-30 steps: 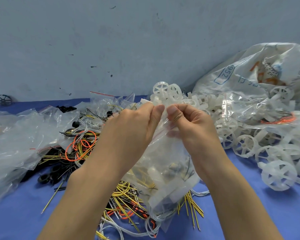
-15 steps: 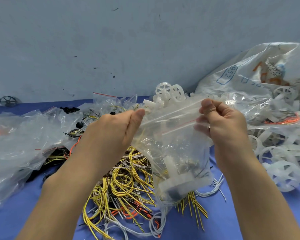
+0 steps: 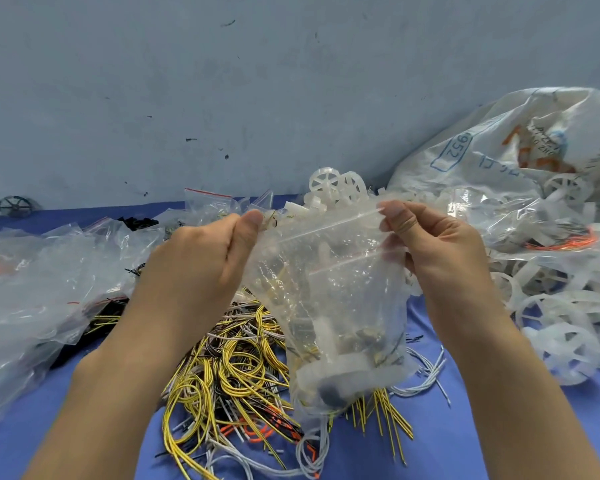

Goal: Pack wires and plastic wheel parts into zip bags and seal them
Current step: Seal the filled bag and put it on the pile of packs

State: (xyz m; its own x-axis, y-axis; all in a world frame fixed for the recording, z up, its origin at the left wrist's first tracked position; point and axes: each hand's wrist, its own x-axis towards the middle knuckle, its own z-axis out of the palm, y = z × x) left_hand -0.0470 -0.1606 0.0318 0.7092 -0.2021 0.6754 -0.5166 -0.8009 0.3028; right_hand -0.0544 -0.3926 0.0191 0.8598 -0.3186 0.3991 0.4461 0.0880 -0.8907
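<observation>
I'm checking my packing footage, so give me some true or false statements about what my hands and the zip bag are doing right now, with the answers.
1. Both hands hold the zip bag by its top corners. True: the left hand pinches the left corner and the right hand pinches the right.
2. The zip bag is empty. False: white plastic parts and dark pieces sit in its bottom.
3. The zip bag lies flat on the blue table. False: it hangs from the hands above the yellow wires.
4. Loose white plastic wheels lie to the right of the bag. True.
5. The big printed sack stands at the far left. False: it is at the far right, against the wall.
</observation>
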